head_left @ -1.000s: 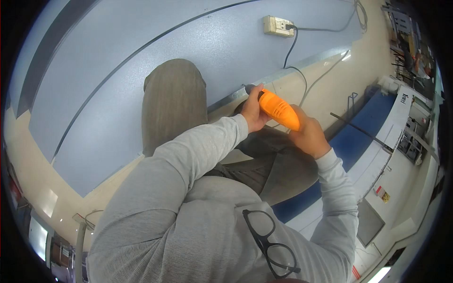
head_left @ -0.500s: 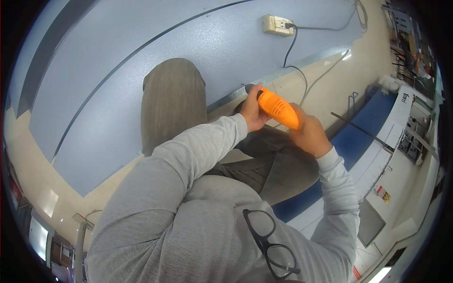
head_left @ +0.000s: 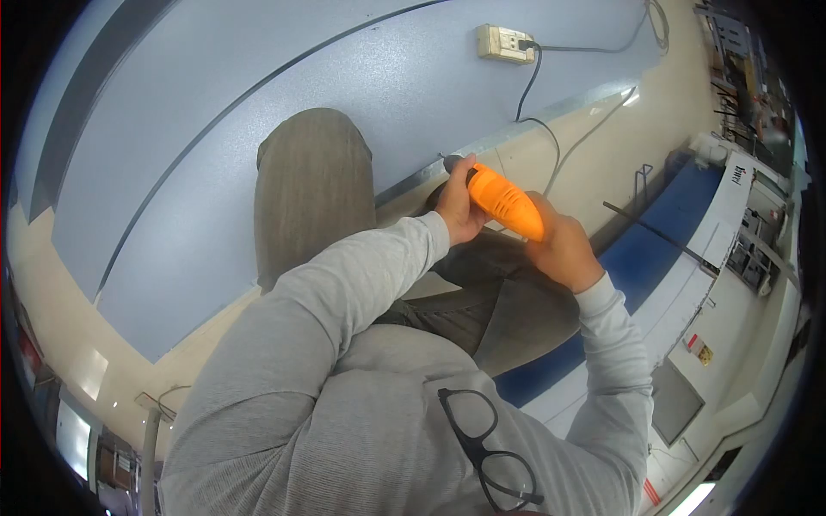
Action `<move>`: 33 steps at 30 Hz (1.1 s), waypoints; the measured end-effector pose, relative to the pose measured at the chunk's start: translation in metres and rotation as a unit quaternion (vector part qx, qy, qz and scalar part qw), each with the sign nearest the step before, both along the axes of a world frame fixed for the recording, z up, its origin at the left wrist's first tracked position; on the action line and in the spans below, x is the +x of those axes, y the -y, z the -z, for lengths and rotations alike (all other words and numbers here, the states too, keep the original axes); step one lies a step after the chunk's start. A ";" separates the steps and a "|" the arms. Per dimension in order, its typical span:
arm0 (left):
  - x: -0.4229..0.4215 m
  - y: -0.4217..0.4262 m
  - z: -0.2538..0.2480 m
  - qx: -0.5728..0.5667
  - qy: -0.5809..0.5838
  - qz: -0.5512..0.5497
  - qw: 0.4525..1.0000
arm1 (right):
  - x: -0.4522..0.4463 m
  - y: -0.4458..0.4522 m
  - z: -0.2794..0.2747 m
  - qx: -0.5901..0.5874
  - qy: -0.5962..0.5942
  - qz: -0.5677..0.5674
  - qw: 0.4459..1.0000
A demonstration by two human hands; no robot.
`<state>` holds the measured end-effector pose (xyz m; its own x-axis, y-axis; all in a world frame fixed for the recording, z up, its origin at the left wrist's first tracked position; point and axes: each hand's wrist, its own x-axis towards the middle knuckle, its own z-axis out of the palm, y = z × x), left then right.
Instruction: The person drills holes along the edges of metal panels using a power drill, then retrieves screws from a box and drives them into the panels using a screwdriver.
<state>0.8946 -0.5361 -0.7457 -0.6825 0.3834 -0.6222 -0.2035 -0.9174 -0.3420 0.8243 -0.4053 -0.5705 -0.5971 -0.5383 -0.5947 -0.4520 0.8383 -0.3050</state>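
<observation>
An orange power drill (head_left: 506,203) with a black chuck is held between both hands over my lap, its thin bit pointing up and left at the edge of the blue-grey panel (head_left: 413,103). My left hand (head_left: 460,206) is wrapped round the drill's front, next to the chuck. Round its rear end my right hand (head_left: 564,247) is closed, where the grip is hidden. Whether the bit touches the panel's edge I cannot tell.
A socket box (head_left: 505,43) with a black plug and cable lies on the panel. My raised knee (head_left: 316,185) rests left of the drill. At the right are a blue-and-white bench (head_left: 662,236) and a dark rod (head_left: 658,236). Glasses (head_left: 486,451) hang on my shirt.
The view has shifted very slightly. Both hands keep their hold on the orange drill, with hardly any movement.
</observation>
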 end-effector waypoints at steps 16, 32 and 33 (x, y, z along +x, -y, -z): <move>-0.004 0.004 -0.010 0.032 0.032 -0.039 0.998 | -0.019 0.032 -0.003 0.047 0.019 -0.041 0.998; -0.003 0.007 -0.011 0.008 0.019 -0.026 0.999 | -0.020 0.033 -0.005 -0.020 0.199 0.198 0.960; -0.002 0.008 -0.012 0.007 0.016 -0.027 0.999 | -0.016 0.032 -0.008 -0.006 0.149 0.159 0.976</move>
<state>0.8931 -0.5438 -0.7334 -0.6821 0.3542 -0.6397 -0.1414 -0.9222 -0.3598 0.8087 -0.4372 -0.5629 -0.5362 -0.3620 -0.7626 -0.0588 0.9172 -0.3940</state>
